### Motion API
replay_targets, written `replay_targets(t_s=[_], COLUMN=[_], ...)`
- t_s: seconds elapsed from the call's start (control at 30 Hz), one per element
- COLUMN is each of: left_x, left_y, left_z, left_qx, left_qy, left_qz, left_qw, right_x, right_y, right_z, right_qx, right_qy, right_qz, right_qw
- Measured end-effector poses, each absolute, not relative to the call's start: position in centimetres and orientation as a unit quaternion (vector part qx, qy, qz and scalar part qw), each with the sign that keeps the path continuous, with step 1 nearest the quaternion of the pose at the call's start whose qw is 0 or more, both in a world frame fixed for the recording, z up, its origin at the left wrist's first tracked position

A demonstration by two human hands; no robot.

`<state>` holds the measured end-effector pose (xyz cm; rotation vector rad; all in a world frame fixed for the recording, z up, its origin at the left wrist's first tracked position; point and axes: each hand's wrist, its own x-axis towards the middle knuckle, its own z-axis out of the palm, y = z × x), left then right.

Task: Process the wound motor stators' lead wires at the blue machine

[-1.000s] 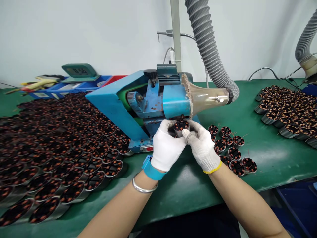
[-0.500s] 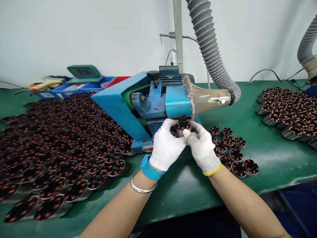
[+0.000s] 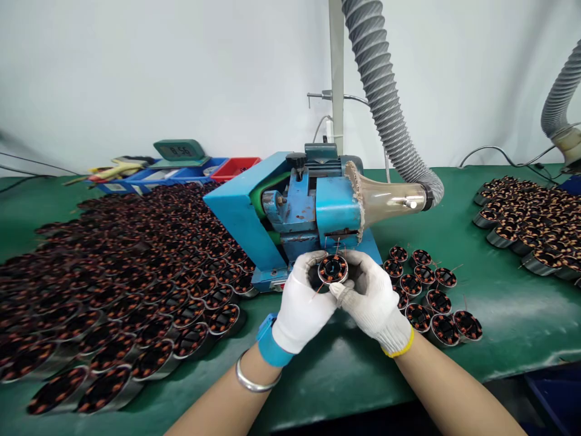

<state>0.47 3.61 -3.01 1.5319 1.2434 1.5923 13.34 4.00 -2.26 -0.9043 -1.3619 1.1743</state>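
Green covering forms the bench (image 3: 340,378) below the fingers. Left of the fingers, a broad array of wound cores (image 3: 136,290) stands closely packed. Directly beyond the fingers sits the blue machine (image 3: 293,209). A grey corrugated hose (image 3: 384,91) descends beyond and to the right of the fingers, joining a translucent hood (image 3: 388,198) at the machine's right end. Well to the right of the fingers stands a second array of cores (image 3: 531,227).

The left hand (image 3: 306,309) and right hand (image 3: 374,297) are gloved in white. Just right of the right-hand fingers, a small group of cores (image 3: 425,275) stands on the bench. Far left beyond the fingers are blue trays (image 3: 152,177), a red tray (image 3: 236,169) and a clock (image 3: 179,150).

The held core (image 3: 333,267) lies between both hands, its wound face upward. Left-hand fingers grip its left side; right-hand fingers pinch its right side, thumb at the near edge. Thin wires project from it. Contact between core and machine cannot be determined.
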Motion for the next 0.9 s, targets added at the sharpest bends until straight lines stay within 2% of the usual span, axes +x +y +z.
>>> replay_targets(t_s=[0.17, 0.33, 0.47, 0.9], left_x=[0.7, 1.2, 1.5, 1.5], left_y=[4.5, 5.5, 5.8, 6.0], left_z=[-1.8, -0.1, 1.0, 0.5], left_qx=[0.551, 0.533, 0.529, 0.538], left_qy=[0.538, 0.625, 0.657, 0.648], left_qz=[0.569, 0.536, 0.515, 0.525], left_qw=[0.288, 0.197, 0.149, 0.127], right_x=[12.9, 12.3, 12.1, 12.2], right_y=[4.7, 5.9, 6.3, 6.3], right_z=[-1.5, -0.8, -0.3, -0.7], right_qx=[-0.387, -0.378, -0.401, -0.377], right_qy=[-0.495, -0.495, -0.505, -0.487], right_qz=[0.587, 0.555, 0.535, 0.573], right_qw=[0.511, 0.551, 0.546, 0.541])
